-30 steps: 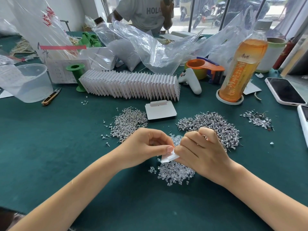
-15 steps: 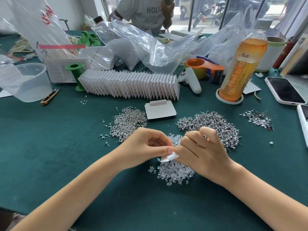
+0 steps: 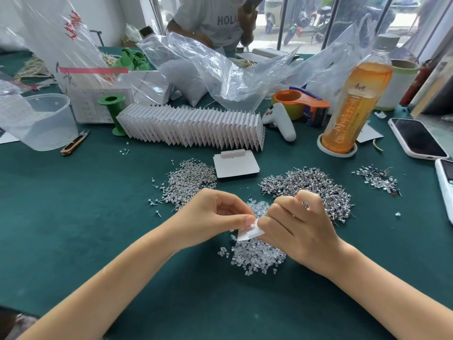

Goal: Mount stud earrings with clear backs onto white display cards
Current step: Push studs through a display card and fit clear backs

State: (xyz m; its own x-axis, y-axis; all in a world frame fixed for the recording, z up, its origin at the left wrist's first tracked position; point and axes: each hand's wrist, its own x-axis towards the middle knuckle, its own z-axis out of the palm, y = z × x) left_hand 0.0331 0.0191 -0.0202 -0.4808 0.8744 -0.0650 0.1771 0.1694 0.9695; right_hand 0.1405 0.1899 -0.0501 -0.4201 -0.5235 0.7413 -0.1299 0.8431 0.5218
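My left hand [image 3: 210,217] and my right hand [image 3: 299,227] meet over the green table, and both pinch a small white display card [image 3: 250,233] between their fingertips. Just below the card lies a pile of clear backs [image 3: 255,256]. Stud earrings lie in two silver heaps, one to the left [image 3: 188,182] and a larger one to the right [image 3: 316,187]. A short stack of blank cards [image 3: 235,165] sits beyond the hands. Behind it stands a long fanned row of cards [image 3: 193,127]. Whether a stud is in my right fingers is hidden.
An orange drink bottle [image 3: 355,104] stands at the right, with phones [image 3: 416,138] near the table's right edge. A clear tub [image 3: 44,121], snips [image 3: 73,143], a green spool [image 3: 112,111], plastic bags [image 3: 208,74] and a tape dispenser [image 3: 301,104] crowd the back. A person [image 3: 215,18] stands beyond.
The hands stay together on the card; the fingers have shifted only slightly, and nothing else on the table has moved.
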